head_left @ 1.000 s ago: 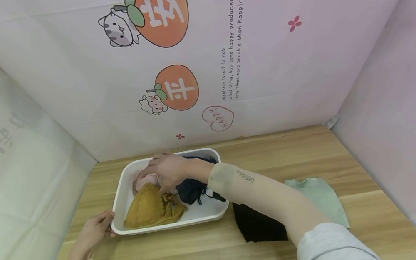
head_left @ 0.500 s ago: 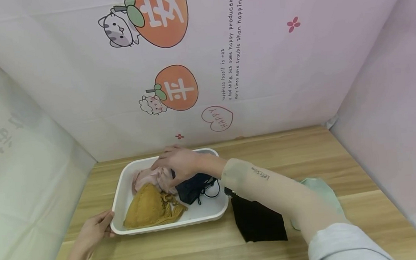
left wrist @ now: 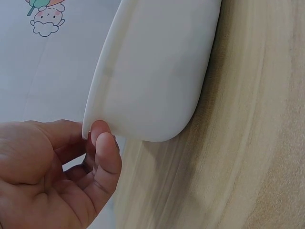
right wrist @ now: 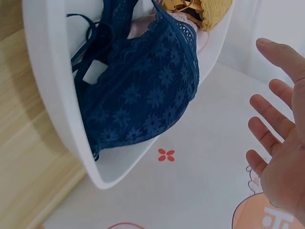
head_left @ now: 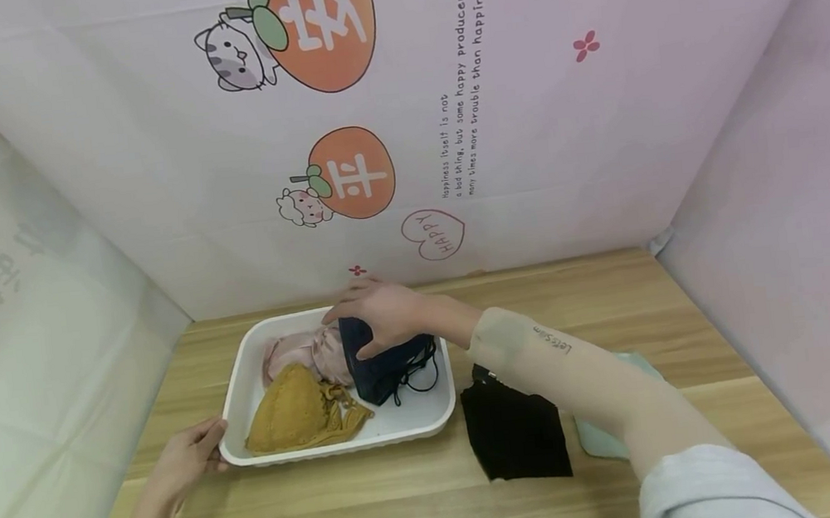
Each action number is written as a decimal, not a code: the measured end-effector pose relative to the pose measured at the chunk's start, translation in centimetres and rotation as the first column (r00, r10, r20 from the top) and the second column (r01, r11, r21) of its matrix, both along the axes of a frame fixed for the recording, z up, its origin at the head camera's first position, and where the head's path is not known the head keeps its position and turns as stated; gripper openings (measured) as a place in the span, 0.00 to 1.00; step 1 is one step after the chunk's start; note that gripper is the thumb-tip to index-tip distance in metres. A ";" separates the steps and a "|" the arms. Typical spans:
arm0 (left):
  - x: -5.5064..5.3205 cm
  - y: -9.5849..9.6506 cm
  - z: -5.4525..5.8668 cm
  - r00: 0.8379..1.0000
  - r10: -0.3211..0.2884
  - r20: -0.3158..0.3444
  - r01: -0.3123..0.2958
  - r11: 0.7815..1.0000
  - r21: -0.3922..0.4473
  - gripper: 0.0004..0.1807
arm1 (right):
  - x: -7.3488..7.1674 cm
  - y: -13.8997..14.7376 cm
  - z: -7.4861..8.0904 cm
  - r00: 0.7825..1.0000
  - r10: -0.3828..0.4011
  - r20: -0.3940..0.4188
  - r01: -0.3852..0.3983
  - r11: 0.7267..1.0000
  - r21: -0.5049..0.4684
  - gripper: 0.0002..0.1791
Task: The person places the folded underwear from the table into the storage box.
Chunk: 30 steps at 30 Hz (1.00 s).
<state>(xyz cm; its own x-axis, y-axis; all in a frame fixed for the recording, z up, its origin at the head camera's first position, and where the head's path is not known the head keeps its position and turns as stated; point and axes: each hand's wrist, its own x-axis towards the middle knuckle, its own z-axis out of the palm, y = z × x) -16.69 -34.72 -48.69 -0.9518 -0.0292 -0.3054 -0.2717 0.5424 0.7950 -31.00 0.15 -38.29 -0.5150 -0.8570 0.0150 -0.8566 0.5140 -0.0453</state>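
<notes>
A white plastic tray stands on the table with bras in it. My left hand grips its rim at the front left corner, as the left wrist view also shows, with the tray's outer wall beyond the fingertips. Over the right part of the tray is my right hand, fingers spread. In the right wrist view that hand is apart from the navy lace bra and holds nothing. A mustard bra lies at the front left, and a pink satiny bra behind it.
Right of the tray, a black folded cloth lies on the wooden table. A mint green cloth is beside it, partly hidden under my right forearm. Printed white sheets enclose the back and sides.
My right hand has shifted right within the tray, from over the pink bra to over the navy one. More of the pink bra shows now. The left hand stays on the rim.
</notes>
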 end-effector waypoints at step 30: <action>0.1 0.3 0.4 1.000 -0.007 0.009 0.007 1.000 -0.002 0.30 | -0.4 8.1 0.0 0.997 -0.075 -0.035 0.072 0.994 -0.082 0.37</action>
